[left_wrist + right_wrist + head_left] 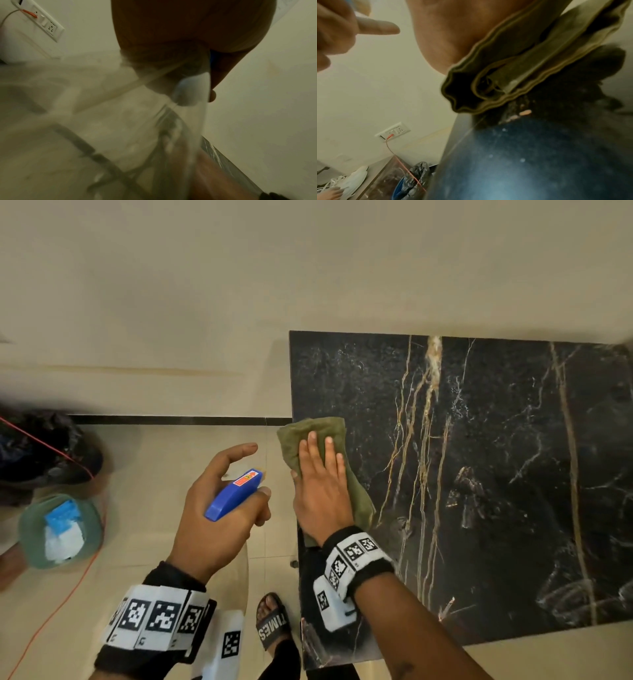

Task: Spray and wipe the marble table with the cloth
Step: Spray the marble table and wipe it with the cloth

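The black marble table (496, 474) with gold and white veins fills the right of the head view. A folded olive-green cloth (313, 436) lies at its left edge, partly over the side. My right hand (320, 474) presses flat on the cloth with straight fingers. In the right wrist view the cloth's folded layers (513, 75) sit under my palm on the dark tabletop (539, 155). My left hand (222, 505) grips a spray bottle with a blue head (234, 494), held over the floor just left of the table, forefinger raised. Its clear body (180, 128) hangs below my hand.
Beige floor tiles (154, 542) lie left of the table. A green bucket (60, 530) with a blue-and-white object stands at far left beside a black bag (48, 446). An orange cable (51, 611) runs across the floor. My sandalled foot (272, 621) stands by the table's near corner.
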A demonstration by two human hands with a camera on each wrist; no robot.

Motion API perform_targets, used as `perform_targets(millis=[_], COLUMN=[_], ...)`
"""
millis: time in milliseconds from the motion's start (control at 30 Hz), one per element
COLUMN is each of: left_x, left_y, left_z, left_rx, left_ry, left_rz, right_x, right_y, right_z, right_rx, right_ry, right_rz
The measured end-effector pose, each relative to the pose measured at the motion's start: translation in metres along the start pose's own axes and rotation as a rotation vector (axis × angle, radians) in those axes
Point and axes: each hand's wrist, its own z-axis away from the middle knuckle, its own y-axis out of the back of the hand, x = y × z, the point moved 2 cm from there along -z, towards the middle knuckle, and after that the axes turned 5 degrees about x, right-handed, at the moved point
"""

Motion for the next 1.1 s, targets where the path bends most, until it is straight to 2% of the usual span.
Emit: perform_targets(millis=[100,167,267,367,500,600,667,833,1100], left_x=[-0.004,-0.008,-0.012,-0.017,-0.021,-0.022,-0.024,-0.015,-0.012], left_y=[0.009,0.018,0.031,0.035,0.025,0.016,0.013,0.019,0.011], left_z=[0.003,0.005,0.007,0.009,0.009,0.012,0.013,0.014,0.004], left_rx=[0.004,0.017,0.039,0.056,0.057,0.038,0.032,0.038,-0.002], left_ry=[0.003,0.011,0.014,0.023,0.037,0.039,0.036,0.022,0.012], left_rz=[-0.016,-0.013,-0.003,-0.010,0.015,0.013,-0.001,-0.005,-0.035], right_x=[0.022,0.049,0.100,0.126,0.088,0.038,0.024,0.035,0.033], right_y=[0.011,0.021,0.037,0.044,0.035,0.018,0.007,0.006,0.000], right_z=[-0.005,-0.011,-0.016,-0.016,-0.015,-0.007,-0.001,0.002,0.002], right_rx=[-0.012,0.023,0.089,0.103,0.084,0.043,0.031,0.038,0.075], right_ry=[0.048,-0.056,-0.301,-0.385,-0.317,-0.156,-0.061,-0.001,-0.007], right_rz=[-0.052,-0.060,-0.084,-0.095,-0.104,-0.086,-0.058,-0.088,-0.057])
